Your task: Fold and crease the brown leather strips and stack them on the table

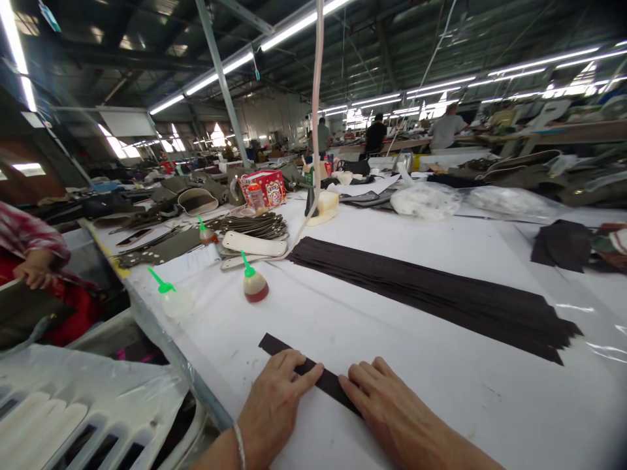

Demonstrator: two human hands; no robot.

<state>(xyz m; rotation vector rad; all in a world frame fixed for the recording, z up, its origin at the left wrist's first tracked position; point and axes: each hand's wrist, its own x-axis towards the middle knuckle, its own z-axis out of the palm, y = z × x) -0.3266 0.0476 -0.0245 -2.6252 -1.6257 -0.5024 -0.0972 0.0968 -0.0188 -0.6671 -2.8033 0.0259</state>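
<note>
A narrow black strip of fabric-like material [327, 384] lies flat and slantwise on the white tabletop. My left hand [278, 399] is closed on its left part, thumb and fingertips pressed onto the strip, and that wrist wears a bracelet. On the strip's right part, the curled fingers of my right hand [386, 401] grip its edge; the hand hides that end. Beyond the hands, a long stack of similar black strips [421, 290] is fanned slightly at the right end. Left of the stack stands a squeeze bottle with brown liquid [255, 287] and a green nozzle.
A pale squeeze bottle [174, 300] stands near the table's left edge. Stacked olive pieces [255, 225], a red patterned box [267, 186] and plastic bags [426, 199] lie farther back. A hose [317, 98] hangs down. Another person's hand [36, 269] is at left.
</note>
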